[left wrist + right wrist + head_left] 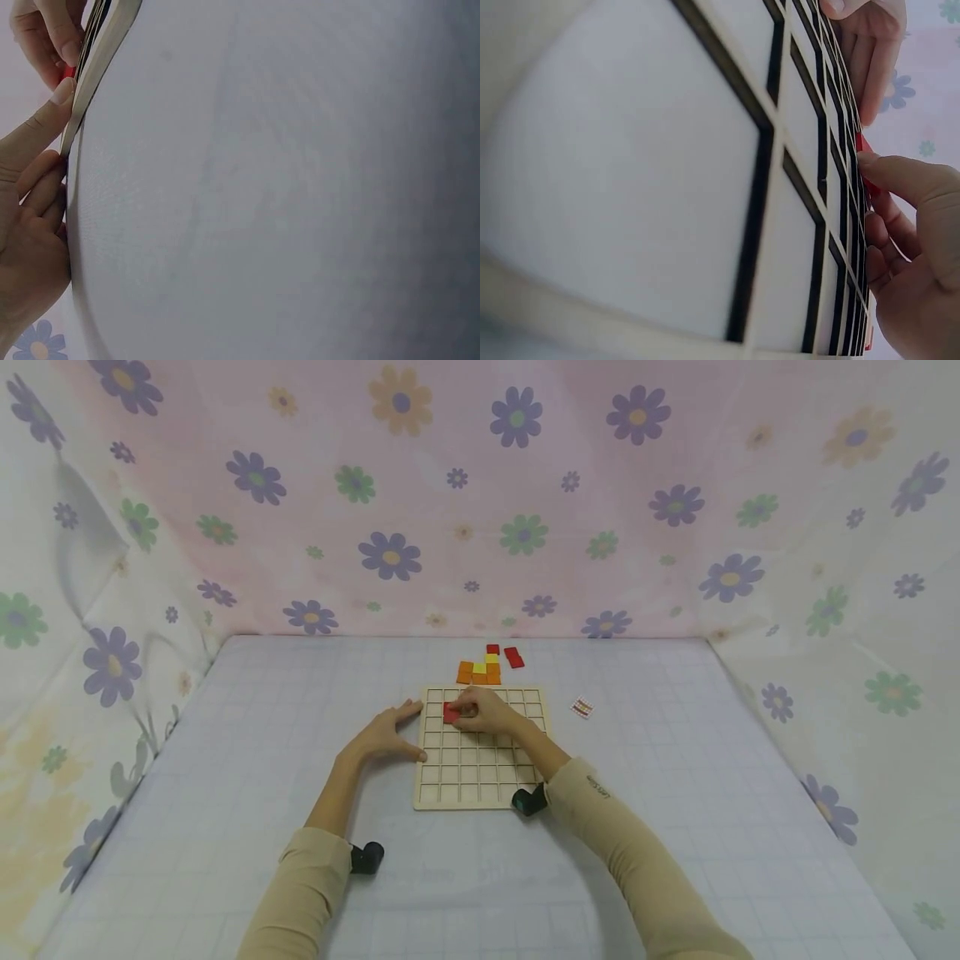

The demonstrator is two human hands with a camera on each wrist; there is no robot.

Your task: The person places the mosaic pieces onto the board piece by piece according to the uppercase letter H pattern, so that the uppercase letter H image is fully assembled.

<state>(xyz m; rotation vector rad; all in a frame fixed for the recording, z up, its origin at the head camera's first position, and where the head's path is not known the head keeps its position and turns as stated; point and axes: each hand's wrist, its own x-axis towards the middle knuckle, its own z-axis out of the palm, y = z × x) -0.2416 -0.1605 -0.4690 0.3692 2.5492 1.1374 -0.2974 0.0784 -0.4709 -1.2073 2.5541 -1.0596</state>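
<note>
At the far left of the head view, a white fabric wall printed with flowers (112, 667) borders a table covered in pale, faintly checked cloth (225, 760). Next comes a rolled-up beige sleeve (300, 889), with a black rounded device (367, 858) at its cuff. Beyond it, the left hand (384, 735) lies with thumb and fingers spread, grasping nothing; its fingertips touch the left edge of a square, pale wooden board divided into a grid of cells (459, 802).

Over the upper left part of that board is a flat red square tile (451, 713), in line with the second column; whether it sits fully down in a cell cannot be told. Just past the board's top edge, flat orange square tiles (465, 672) adjoin two yellow ones (479, 668), with a single red tile (492, 649) above. The right hand (483, 710) reaches in from the right, its thumb and fingers pinching the first red tile. Slightly apart from the orange group lies a red pair (513, 657). A second black device (530, 799) is at the right cuff, overlapping the board's lower right corner, and a small patterned white card (582, 707) rests tilted to the board's right. Farthest right runs the other beige sleeve (637, 860).
</note>
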